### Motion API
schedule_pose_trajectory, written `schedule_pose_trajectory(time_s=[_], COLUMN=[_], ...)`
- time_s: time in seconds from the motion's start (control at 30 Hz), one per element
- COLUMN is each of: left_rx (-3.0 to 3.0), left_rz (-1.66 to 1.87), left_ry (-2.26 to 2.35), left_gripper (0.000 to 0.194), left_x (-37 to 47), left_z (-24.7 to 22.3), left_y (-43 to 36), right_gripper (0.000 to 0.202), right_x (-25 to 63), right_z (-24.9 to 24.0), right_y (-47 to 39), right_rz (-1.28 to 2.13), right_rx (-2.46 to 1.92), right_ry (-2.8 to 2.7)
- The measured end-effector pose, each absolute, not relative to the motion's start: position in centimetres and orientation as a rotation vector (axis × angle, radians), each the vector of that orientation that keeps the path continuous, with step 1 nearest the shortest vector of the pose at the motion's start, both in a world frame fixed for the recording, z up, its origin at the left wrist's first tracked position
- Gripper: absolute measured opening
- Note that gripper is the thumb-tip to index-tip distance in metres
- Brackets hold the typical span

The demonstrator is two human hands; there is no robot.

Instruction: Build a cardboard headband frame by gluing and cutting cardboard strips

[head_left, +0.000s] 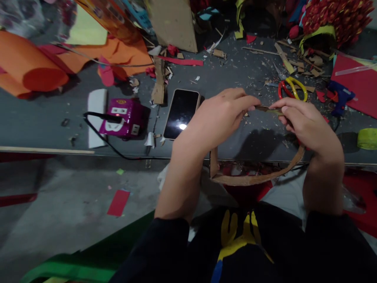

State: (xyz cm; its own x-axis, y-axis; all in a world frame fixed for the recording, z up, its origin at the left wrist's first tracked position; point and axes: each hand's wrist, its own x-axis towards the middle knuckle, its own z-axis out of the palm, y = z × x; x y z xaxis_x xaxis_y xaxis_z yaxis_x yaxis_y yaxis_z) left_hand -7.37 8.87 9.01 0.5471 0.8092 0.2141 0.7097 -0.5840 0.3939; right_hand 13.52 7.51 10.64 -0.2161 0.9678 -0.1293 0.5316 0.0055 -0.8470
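My left hand [219,120] and my right hand [306,124] meet above the front edge of a grey worktable [53,122]. Both pinch the two ends of a long brown cardboard strip [250,180], bent into a loop that hangs down between my wrists. The fingertips of both hands press the strip ends together at the top. Red material shows below the loop, in my lap.
A dark phone [182,113] lies left of my hands, beside a purple power strip [123,118] with a black cable. Red-and-yellow scissors [291,88], a blue glue gun [340,96], orange and red paper sheets and cardboard scraps litter the table. A green roll [367,138] sits far right.
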Motion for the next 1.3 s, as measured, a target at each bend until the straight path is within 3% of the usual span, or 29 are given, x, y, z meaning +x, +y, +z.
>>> schedule_pose_trajectory(time_s=[0.27, 0.7, 1.3], left_rx=[2.598, 2.556, 2.607], left_rz=[0.415, 0.505, 0.553], left_ry=[1.370, 1.455, 1.428], left_gripper=[0.035, 0.032, 0.028], left_x=[-6.6, -5.8, -5.7], left_z=[9.1, 8.1, 8.0], left_y=[8.4, 8.9, 9.0], right_gripper=[0.021, 0.029, 0.026], right_x=[13.4, 13.3, 13.4], right_z=[10.5, 10.5, 10.6], right_y=[7.6, 7.2, 7.2], right_rz=[1.110, 0.932, 0.978], right_rx=[-1.566, -1.569, -1.592], right_ry=[-1.772, -1.867, -1.821])
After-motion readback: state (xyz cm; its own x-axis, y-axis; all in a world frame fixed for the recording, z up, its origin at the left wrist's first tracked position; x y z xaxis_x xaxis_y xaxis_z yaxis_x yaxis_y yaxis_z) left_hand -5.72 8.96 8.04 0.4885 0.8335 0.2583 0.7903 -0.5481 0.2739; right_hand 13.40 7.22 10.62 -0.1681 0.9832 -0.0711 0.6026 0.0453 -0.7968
